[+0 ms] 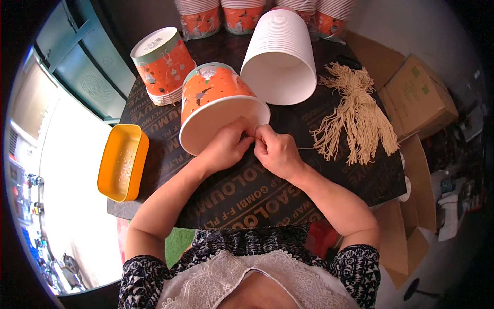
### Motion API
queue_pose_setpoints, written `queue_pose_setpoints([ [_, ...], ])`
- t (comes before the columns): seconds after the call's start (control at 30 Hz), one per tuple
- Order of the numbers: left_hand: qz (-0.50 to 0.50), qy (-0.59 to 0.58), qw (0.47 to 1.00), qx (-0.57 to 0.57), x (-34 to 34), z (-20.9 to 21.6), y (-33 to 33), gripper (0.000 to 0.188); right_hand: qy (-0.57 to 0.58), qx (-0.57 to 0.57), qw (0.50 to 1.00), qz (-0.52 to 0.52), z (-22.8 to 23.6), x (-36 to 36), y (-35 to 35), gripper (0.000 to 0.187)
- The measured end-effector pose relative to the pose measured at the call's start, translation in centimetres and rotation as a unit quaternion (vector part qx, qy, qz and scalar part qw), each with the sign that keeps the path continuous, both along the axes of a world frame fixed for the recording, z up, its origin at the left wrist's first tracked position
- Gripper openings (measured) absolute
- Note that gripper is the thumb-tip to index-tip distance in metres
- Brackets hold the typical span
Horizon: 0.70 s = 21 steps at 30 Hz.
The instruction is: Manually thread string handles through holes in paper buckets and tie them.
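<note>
Paper bucket (216, 105) lies tipped on dark table (247, 190); left hand (226, 147) and right hand (275, 152) pinch, apparently, a thin string (307, 148) at its rim.

Fingertips of left hand (226, 147) and right hand (275, 150) meet at rim of tipped orange printed paper bucket (218, 105); what they pinch is too thin to make out, and the bucket's near rim is covered by them. Row of stacked orange paper buckets (242, 15) at table's far edge cut off by top of frame. Contents of shallow yellow plastic tray (123, 162) too small to identify.
</note>
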<state>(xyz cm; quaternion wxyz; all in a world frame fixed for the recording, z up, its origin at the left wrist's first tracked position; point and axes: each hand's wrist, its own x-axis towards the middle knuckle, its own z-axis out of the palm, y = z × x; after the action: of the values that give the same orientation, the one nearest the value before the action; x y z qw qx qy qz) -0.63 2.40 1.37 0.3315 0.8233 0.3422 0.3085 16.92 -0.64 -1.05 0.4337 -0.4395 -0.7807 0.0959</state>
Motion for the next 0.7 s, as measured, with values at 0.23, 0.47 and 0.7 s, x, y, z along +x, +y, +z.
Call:
queue_pose_setpoints([
  [0.23, -0.008, -0.018, 1.000, -0.011, -0.3, -0.6, 0.6, 0.014, 0.012, -0.019, 1.000, 0.006, 0.2, 0.0, -0.2, 0.011],
  [0.47, 0.044, -0.063, 0.963, -0.257, -0.3, 0.9, 0.2, 0.016, -0.006, 0.020, 0.998, 0.061, 0.7, 0.1, -0.3, 0.011],
  [0.7, 0.028, -0.065, 0.960, -0.272, -0.8, 0.3, 0.5, 0.009, -0.046, 0.034, 0.995, 0.080, 0.7, 0.2, -0.4, 0.013],
])
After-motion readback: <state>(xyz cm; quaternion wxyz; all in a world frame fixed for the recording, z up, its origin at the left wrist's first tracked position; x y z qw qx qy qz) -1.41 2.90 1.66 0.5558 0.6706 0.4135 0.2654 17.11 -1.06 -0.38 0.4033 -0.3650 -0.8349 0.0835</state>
